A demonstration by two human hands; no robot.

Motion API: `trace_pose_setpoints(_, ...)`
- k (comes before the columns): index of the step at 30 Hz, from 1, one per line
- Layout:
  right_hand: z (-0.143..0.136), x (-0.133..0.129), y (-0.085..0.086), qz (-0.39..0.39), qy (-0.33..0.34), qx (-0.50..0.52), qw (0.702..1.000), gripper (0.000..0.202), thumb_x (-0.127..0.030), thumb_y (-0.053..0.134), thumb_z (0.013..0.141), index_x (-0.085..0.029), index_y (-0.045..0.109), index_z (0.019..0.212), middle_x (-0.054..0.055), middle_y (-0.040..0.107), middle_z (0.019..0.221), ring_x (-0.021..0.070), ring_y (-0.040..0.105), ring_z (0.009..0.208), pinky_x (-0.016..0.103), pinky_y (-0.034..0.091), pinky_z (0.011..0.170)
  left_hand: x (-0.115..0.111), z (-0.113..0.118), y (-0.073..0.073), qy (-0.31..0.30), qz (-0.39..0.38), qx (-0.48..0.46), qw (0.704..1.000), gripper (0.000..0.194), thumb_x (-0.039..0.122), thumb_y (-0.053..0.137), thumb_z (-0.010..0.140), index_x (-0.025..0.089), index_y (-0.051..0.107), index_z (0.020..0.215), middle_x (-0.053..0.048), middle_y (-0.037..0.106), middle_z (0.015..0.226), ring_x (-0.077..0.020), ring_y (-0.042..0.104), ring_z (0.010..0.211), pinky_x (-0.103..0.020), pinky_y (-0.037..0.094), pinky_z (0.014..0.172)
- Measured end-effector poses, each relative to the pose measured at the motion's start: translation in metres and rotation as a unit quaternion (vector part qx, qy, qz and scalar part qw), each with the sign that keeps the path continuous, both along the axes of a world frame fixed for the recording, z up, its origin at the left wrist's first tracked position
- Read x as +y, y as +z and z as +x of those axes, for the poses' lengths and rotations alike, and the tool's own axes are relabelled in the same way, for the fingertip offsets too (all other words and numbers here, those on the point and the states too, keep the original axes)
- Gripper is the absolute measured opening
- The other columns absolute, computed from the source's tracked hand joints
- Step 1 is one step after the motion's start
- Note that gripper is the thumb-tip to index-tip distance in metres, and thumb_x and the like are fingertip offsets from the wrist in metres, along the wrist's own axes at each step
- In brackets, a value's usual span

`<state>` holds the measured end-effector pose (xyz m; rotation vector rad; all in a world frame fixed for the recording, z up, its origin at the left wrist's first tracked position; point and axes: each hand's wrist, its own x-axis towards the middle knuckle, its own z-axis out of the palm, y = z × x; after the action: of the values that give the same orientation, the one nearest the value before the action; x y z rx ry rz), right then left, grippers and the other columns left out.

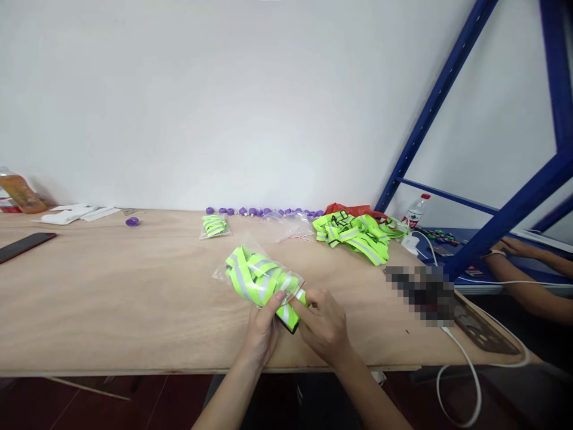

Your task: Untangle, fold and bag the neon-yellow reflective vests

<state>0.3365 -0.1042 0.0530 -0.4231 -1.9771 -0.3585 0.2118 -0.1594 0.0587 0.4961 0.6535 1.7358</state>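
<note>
Hands: left hand (264, 329) and right hand (324, 325) pinch the clear plastic bag of neon-yellow reflective straps (259, 280) mid-table near the front edge; its mouth, seemingly unsealed, could spill straps.

No writing can be read here; the labels on the two bottles (415, 210) (18, 191) are too small and blurred.

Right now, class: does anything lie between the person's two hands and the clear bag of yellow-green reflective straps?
Nothing visible does. The left hand and right hand both already touch the clear bag at its near end, where a strap sticks out on the wooden table.
</note>
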Motion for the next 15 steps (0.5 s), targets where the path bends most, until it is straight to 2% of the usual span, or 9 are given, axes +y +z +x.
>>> trace_pose_setpoints(4, 0.0, -0.007, -0.003, -0.033, 0.056, -0.011, 0.998, 0.023, -0.019, 0.06, 0.093, -0.017, 0.067, 0.115, 0.014, 0.065, 0.106, 0.0211, 0.063, 0.094, 0.032, 0.054, 0.076, 0.0, -0.002, 0.001, -0.007, -0.005, 0.038, 0.999, 0.054, 0.039, 0.084, 0.074, 0.014, 0.07, 0.12, -0.012, 0.075, 0.111, -0.0336, 0.067, 0.112, -0.041, 0.051, 0.099)
trace_pose_setpoints(9, 0.008, -0.001, -0.008, -0.006, 0.02, 0.012, 1.0, 0.032, -0.004, 0.055, 0.091, -0.022, 0.069, 0.114, 0.009, 0.064, 0.097, 0.017, 0.063, 0.085, 0.028, 0.054, 0.072, 0.003, -0.004, -0.002, 0.029, 0.007, -0.01, 1.0, 0.049, 0.04, 0.086, 0.071, 0.017, 0.071, 0.111, -0.01, 0.076, 0.108, -0.0314, 0.068, 0.111, -0.04, 0.052, 0.098)
trace_pose_setpoints(13, 0.006, 0.001, -0.014, 0.0, 0.029, 0.005, 1.0, 0.035, -0.005, 0.056, 0.092, -0.023, 0.068, 0.119, 0.006, 0.062, 0.086, 0.015, 0.063, 0.078, 0.025, 0.054, 0.07, 0.007, -0.007, 0.003, 0.081, -0.015, -0.063, 0.995, 0.049, 0.04, 0.088, 0.068, 0.018, 0.07, 0.107, -0.007, 0.076, 0.105, -0.0287, 0.071, 0.102, -0.037, 0.055, 0.09)
trace_pose_setpoints(15, 0.002, -0.002, -0.016, -0.017, 0.056, -0.01, 0.998, 0.031, -0.01, 0.058, 0.092, -0.021, 0.066, 0.12, 0.006, 0.063, 0.084, 0.0162, 0.062, 0.077, 0.026, 0.054, 0.069, 0.007, -0.007, 0.005, 0.08, -0.041, -0.053, 0.995, 0.05, 0.038, 0.09, 0.066, 0.016, 0.069, 0.105, -0.006, 0.076, 0.098, -0.0268, 0.073, 0.093, -0.034, 0.057, 0.082)
